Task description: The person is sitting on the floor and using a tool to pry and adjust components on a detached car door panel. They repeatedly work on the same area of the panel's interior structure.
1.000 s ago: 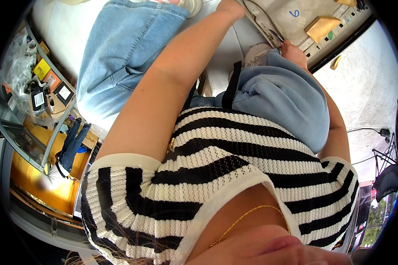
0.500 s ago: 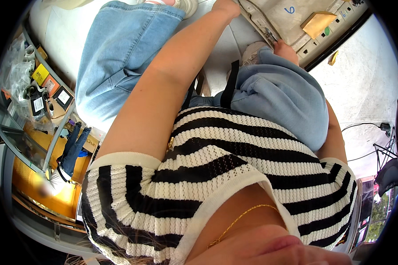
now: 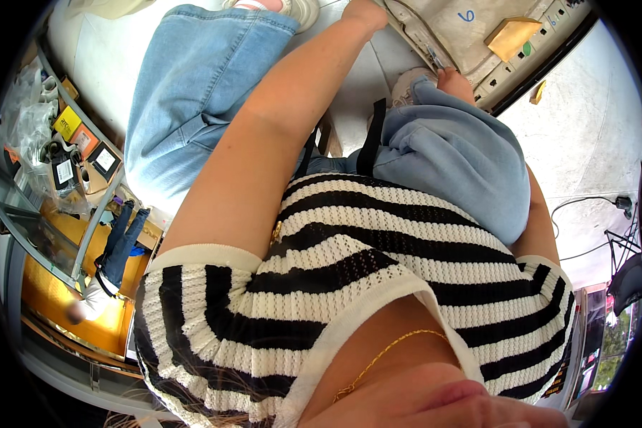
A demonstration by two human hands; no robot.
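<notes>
A pale beige panel (image 3: 455,32) with a raised rim lies at the top, beyond my knees, with a blue handwritten mark on its face. My left hand (image 3: 366,16) rests against its near left edge; the fingers are mostly hidden or cut off by the frame's top. Lower along the rim, my right hand (image 3: 455,84) is closed, its fingertips near a small, thin metal piece (image 3: 434,56). Whether they grip that piece is too small to tell. A folded tan piece (image 3: 512,37), like card, sits on the panel's right part.
A dark strip edges the panel's right side. Beyond it a small tan scrap (image 3: 538,93) lies on the pale floor (image 3: 585,128). At left a glass-sided case (image 3: 71,235) holds boxes and plastic wrap. A black plug and cable (image 3: 623,205) lie at right.
My right hand has shifted slightly up and left along the rim. My left hand stays at the panel's edge. A person in the background at lower left has moved a little.
</notes>
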